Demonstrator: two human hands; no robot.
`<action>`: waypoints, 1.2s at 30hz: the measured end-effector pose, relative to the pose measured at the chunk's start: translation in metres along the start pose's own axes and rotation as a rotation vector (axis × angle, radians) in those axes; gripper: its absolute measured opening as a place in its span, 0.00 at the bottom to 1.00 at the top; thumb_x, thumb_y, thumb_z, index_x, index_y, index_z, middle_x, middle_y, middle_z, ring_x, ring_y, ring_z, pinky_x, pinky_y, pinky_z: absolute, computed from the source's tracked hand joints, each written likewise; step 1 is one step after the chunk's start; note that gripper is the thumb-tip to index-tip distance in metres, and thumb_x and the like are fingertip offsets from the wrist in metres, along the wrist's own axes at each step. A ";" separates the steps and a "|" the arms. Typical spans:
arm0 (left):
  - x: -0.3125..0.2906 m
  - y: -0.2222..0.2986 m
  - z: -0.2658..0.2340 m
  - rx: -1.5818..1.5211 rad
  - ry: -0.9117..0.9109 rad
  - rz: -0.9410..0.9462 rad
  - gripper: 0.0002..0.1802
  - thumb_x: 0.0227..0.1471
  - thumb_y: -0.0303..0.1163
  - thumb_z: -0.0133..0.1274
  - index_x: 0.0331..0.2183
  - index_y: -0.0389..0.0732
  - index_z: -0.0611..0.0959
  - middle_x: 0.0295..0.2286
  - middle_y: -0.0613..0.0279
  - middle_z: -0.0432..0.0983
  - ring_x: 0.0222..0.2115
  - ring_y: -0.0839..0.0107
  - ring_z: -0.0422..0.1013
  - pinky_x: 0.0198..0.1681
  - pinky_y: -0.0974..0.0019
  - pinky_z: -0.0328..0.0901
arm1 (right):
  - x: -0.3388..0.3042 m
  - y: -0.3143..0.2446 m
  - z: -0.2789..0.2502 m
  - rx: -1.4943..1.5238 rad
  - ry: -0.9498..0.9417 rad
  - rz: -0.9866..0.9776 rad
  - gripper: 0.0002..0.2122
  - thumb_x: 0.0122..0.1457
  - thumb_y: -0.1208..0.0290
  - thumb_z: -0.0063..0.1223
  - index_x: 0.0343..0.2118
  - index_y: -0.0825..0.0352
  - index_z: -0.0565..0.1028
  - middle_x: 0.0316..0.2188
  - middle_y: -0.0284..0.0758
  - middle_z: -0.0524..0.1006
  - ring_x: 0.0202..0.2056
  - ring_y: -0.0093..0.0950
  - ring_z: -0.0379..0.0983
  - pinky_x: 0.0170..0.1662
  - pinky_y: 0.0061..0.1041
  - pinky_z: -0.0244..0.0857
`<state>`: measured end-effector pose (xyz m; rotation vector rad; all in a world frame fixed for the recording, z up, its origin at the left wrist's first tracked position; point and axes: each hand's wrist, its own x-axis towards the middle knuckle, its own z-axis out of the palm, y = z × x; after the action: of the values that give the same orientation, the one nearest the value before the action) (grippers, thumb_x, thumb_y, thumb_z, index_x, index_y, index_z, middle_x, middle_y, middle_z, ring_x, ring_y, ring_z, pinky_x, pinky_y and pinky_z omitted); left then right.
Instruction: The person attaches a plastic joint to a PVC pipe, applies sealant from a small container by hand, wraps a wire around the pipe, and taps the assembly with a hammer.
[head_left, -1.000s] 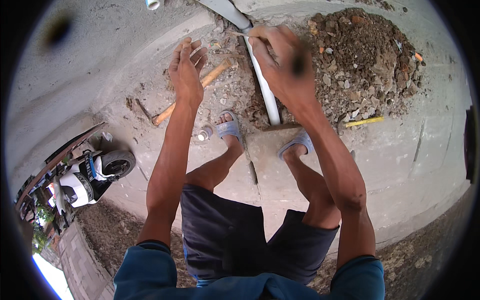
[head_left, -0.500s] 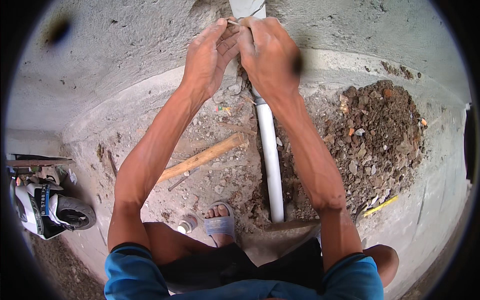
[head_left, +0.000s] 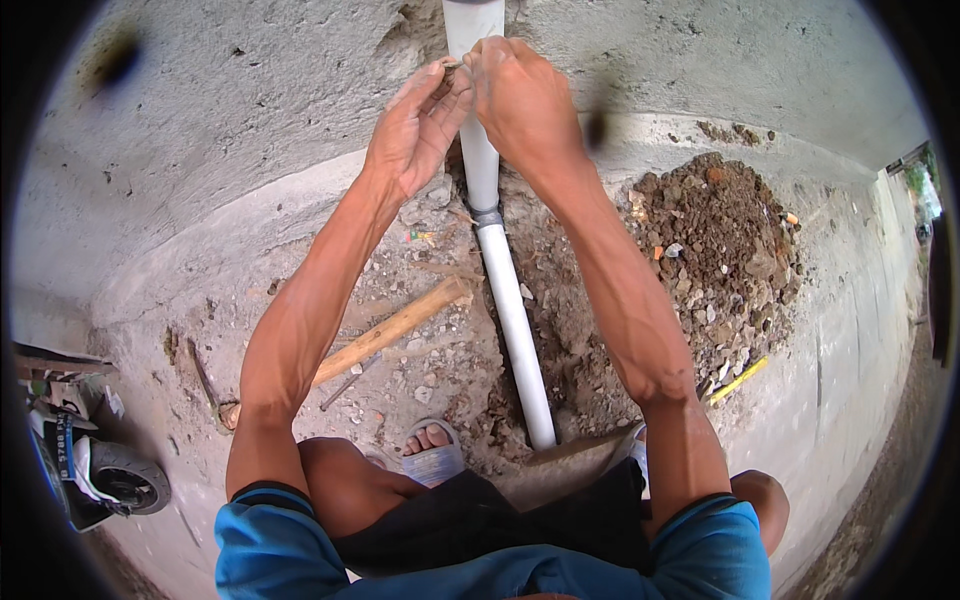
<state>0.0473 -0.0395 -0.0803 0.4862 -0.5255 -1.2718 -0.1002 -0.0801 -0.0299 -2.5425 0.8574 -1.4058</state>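
Both hands meet in front of the upright white pipe (head_left: pixel 476 22) by the wall. My left hand (head_left: pixel 412 135) is half curled, its thumb and fingertips pinching the end of a thin pale strand (head_left: pixel 450 64); its exact kind is too small to make out. My right hand (head_left: pixel 528 110) is closed around the strand's other side, back of the hand up, hiding most of it. Below the hands, the upright pipe meets a grey joint (head_left: pixel 487 216). From there a thinner white pipe (head_left: pixel 518 345) lies in a narrow trench toward me.
A heap of soil and rubble (head_left: pixel 722 245) lies to the right, with a yellow-handled tool (head_left: pixel 738 381) at its near edge. On the left a wooden handle (head_left: pixel 390 333) and a thin metal rod (head_left: pixel 350 382) rest on the ground. A parked motorbike (head_left: pixel 120 480) stands far left.
The view has shifted, so more of the upright pipe and the joint shows. My hands stay together on the strand, less of which is visible now; the right hand has turned slightly.
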 end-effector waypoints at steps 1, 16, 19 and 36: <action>-0.001 -0.001 0.000 0.016 -0.003 0.010 0.14 0.62 0.30 0.55 0.47 0.34 0.76 0.39 0.57 0.77 0.42 0.70 0.76 0.52 0.66 0.75 | -0.002 -0.001 0.001 -0.006 0.006 0.018 0.08 0.59 0.73 0.53 0.28 0.74 0.73 0.29 0.53 0.76 0.30 0.51 0.78 0.32 0.48 0.70; -0.001 0.005 0.006 0.173 0.012 0.148 0.16 0.63 0.30 0.55 0.48 0.29 0.78 0.38 0.56 0.79 0.40 0.70 0.78 0.50 0.68 0.75 | 0.009 -0.006 -0.019 0.068 -0.139 0.331 0.18 0.66 0.57 0.50 0.30 0.70 0.77 0.24 0.52 0.79 0.29 0.52 0.78 0.34 0.45 0.71; 0.001 0.003 0.003 0.197 0.016 0.152 0.17 0.63 0.30 0.55 0.49 0.29 0.77 0.38 0.55 0.79 0.40 0.70 0.78 0.50 0.68 0.76 | 0.000 0.002 -0.017 0.069 -0.051 0.091 0.13 0.63 0.62 0.54 0.31 0.70 0.76 0.30 0.49 0.79 0.33 0.50 0.78 0.36 0.45 0.71; 0.008 0.003 -0.002 0.380 -0.070 0.160 0.17 0.62 0.31 0.56 0.48 0.30 0.80 0.39 0.56 0.80 0.39 0.72 0.78 0.48 0.70 0.75 | 0.043 0.022 -0.044 -0.193 -0.332 -0.545 0.07 0.60 0.71 0.50 0.34 0.70 0.72 0.34 0.48 0.74 0.37 0.48 0.73 0.40 0.45 0.69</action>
<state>0.0522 -0.0461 -0.0799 0.7026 -0.8557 -1.0405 -0.1276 -0.1139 0.0191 -3.1948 0.2615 -0.9750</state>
